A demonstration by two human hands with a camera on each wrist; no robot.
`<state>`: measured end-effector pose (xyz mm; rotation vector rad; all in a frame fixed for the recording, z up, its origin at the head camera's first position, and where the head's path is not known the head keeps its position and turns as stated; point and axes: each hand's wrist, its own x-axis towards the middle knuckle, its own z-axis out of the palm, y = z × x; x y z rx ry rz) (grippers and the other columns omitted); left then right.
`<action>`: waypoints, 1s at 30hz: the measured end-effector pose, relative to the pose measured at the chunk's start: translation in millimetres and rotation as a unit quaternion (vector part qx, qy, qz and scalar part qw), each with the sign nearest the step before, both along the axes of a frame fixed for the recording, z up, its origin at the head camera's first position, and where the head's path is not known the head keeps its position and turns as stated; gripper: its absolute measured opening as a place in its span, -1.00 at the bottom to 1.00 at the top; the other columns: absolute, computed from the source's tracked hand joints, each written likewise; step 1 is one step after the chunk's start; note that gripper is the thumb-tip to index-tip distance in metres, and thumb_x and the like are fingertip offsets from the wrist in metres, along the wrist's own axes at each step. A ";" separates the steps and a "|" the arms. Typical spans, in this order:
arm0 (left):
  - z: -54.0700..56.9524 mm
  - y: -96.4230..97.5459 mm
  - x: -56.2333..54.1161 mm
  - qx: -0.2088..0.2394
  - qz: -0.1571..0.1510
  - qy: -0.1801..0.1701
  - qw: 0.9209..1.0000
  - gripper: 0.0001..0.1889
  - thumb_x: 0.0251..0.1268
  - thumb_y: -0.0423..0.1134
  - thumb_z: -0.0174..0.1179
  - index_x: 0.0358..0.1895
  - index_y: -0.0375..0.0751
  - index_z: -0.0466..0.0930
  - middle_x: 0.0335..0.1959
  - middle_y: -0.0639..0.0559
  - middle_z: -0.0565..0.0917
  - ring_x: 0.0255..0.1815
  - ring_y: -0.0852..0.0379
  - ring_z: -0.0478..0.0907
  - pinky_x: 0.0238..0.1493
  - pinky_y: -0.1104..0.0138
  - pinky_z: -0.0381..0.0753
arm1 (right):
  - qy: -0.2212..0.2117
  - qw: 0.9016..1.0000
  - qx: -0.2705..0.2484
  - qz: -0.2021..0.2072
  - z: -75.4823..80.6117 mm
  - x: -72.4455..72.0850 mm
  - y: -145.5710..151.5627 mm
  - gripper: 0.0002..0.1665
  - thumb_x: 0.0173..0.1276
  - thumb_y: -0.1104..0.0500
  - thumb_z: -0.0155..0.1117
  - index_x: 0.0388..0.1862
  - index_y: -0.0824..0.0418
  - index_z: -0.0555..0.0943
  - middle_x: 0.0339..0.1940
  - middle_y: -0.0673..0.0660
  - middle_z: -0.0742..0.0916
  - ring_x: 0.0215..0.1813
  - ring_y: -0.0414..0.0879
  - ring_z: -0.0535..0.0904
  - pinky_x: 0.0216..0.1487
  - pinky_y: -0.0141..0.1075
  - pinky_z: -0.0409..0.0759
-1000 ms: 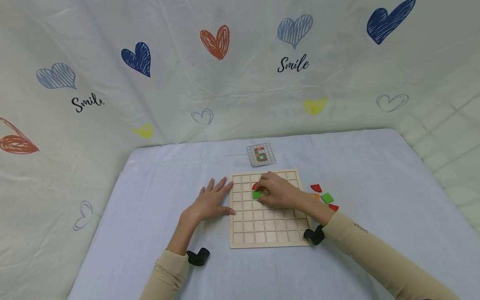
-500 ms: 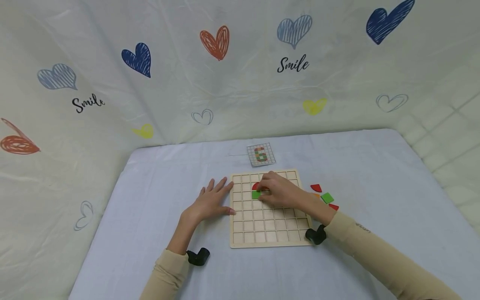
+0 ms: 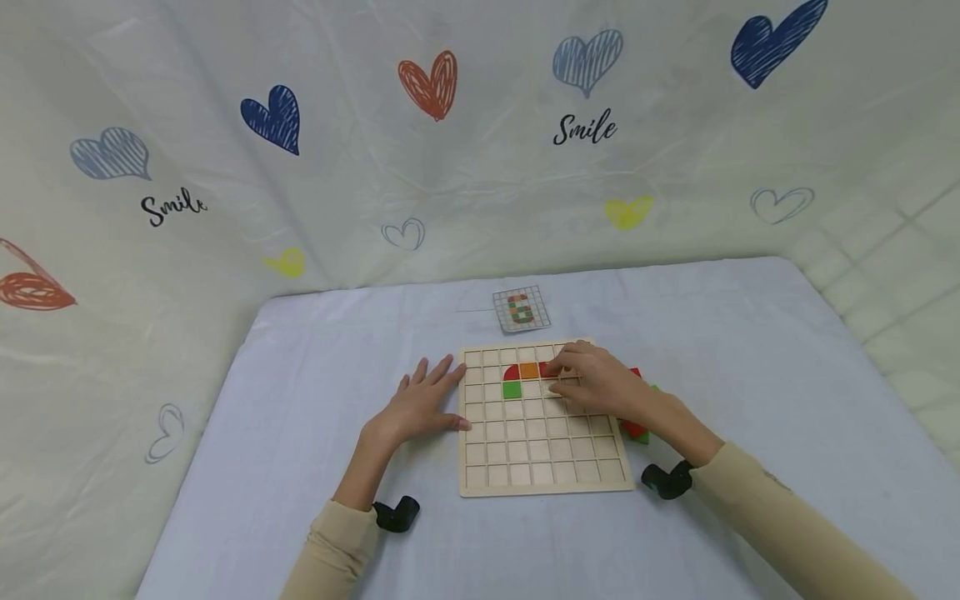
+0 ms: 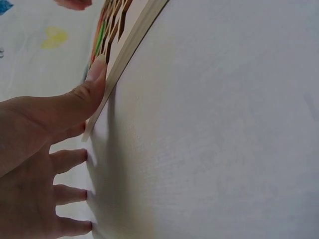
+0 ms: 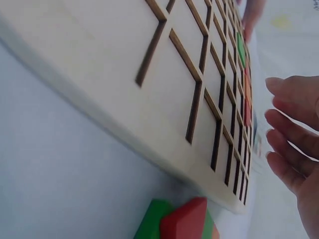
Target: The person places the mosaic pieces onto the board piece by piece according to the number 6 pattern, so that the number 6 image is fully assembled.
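A wooden grid board (image 3: 540, 454) lies on the table. In its upper part sit a red rounded tile (image 3: 512, 372), an orange square tile (image 3: 529, 371), a second red tile (image 3: 545, 369) and a green square tile (image 3: 512, 390). My right hand (image 3: 600, 382) hovers over the board's upper right, fingertips close by the second red tile and partly hiding it. The right wrist view shows its fingers (image 5: 286, 142) loosely bent and apart, nothing between them. With fingers spread, my left hand (image 3: 420, 406) rests at the board's left edge; its thumb (image 4: 94, 72) touches the rim.
Several loose red and green tiles (image 3: 634, 429) lie right of the board, partly hidden by the right forearm; some overlap (image 5: 184, 219). Behind the board lies a small pattern card (image 3: 521, 309). A white cloth (image 3: 337, 333) covers the table, with a printed curtain (image 3: 495, 183) behind.
My right hand has moved to the right across the board, uncovering the orange tile and part of the second red tile. The left hand has stayed in place.
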<state>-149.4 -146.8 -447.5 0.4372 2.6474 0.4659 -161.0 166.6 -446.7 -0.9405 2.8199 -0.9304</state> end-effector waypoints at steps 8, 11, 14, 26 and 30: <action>0.0 -0.1 -0.1 0.005 0.001 -0.001 1.000 0.01 0.22 0.15 0.43 0.67 0.06 0.10 0.73 -0.02 -0.04 0.71 -0.33 -0.27 0.60 -0.30 -0.15 | -0.006 0.999 0.012 -0.035 2.8 11.7 24.7 -0.77 0.30 0.27 0.49 -0.07 0.25 0.74 -0.10 0.09 0.76 -0.03 0.01 0.64 0.00 -0.06 0.68; -0.4 -0.4 -0.1 0.008 0.000 -0.001 1.000 0.00 0.22 0.16 0.43 0.67 0.06 0.10 0.73 -0.02 -0.04 0.71 -0.32 -0.27 0.60 -0.30 -0.15 | 0.006 0.999 0.014 -0.043 0.7 14.8 37.0 -0.78 0.29 0.31 0.48 -0.08 0.25 0.74 -0.09 0.10 0.77 -0.02 0.02 0.64 -0.01 -0.04 0.68; -1.1 -0.2 0.0 0.008 0.001 0.000 1.000 0.00 0.21 0.16 0.43 0.67 0.06 0.11 0.73 -0.02 -0.04 0.71 -0.33 -0.27 0.60 -0.31 -0.15 | 0.024 0.999 0.008 -0.047 -2.2 16.9 50.4 -0.77 0.28 0.36 0.48 -0.08 0.26 0.75 -0.10 0.11 0.77 -0.05 0.01 0.63 -0.05 -0.06 0.69; -1.9 -0.1 0.2 0.004 0.002 0.002 1.000 0.00 0.22 0.16 0.43 0.67 0.08 0.10 0.73 -0.01 -0.04 0.71 -0.32 -0.27 0.61 -0.29 -0.15 | 0.057 0.994 0.038 -0.082 -14.3 16.1 90.3 -0.73 0.21 0.39 0.52 -0.08 0.30 0.77 -0.16 0.11 0.77 -0.09 0.00 0.63 -0.08 -0.03 0.71; -0.3 0.9 0.7 0.007 0.003 0.001 1.000 0.00 0.22 0.15 0.44 0.67 0.06 0.10 0.73 -0.02 -0.04 0.71 -0.33 -0.26 0.60 -0.30 -0.16 | 0.049 0.994 0.044 -0.090 -13.8 15.4 97.0 -0.73 0.21 0.37 0.53 -0.09 0.33 0.76 -0.16 0.14 0.76 -0.11 0.05 0.64 -0.09 -0.01 0.70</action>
